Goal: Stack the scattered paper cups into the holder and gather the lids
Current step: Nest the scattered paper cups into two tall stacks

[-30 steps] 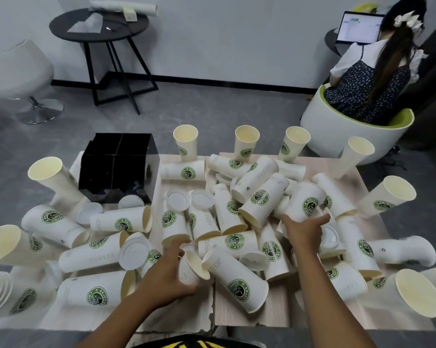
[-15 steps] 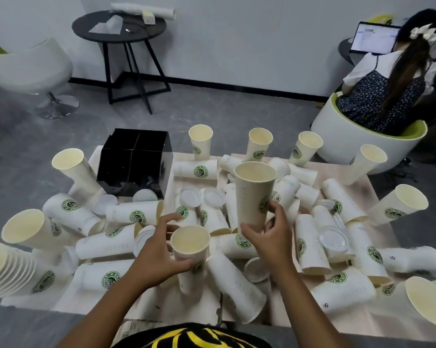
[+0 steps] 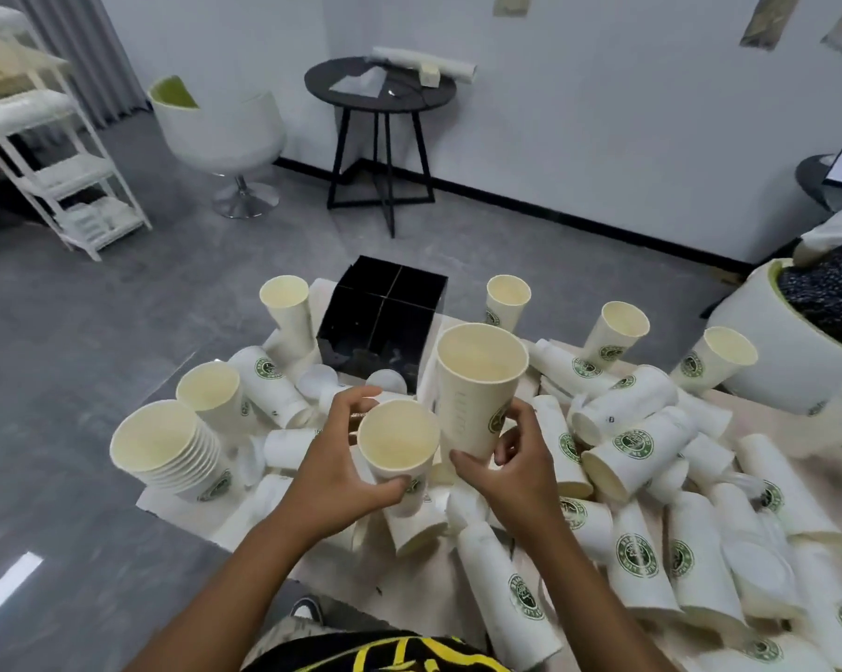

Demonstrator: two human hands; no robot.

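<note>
My left hand [image 3: 334, 470] grips an upright cream paper cup [image 3: 397, 441] with a green logo, held above the pile. Just to its right, my right hand [image 3: 511, 470] holds a second, taller-looking cup [image 3: 477, 380] by its lower part, mouth up. The two cups nearly touch side by side. Behind them stands the black four-compartment holder [image 3: 385, 317]. A nested stack of cups [image 3: 167, 446] leans at the left edge of the table. Many loose cups [image 3: 637, 446] lie scattered to the right, with white lids [image 3: 317, 380] among them.
The low wooden table [image 3: 457, 618] is crowded with lying and standing cups. A black round side table [image 3: 380, 89], a white swivel chair [image 3: 225, 123] and a white shelf rack [image 3: 45, 138] stand behind. A seated person in a white tub chair [image 3: 787, 351] is at the right.
Both hands lifted their cups off the pile and brought them together, upright. The view swung left, so the holder now sits behind the held cups.
</note>
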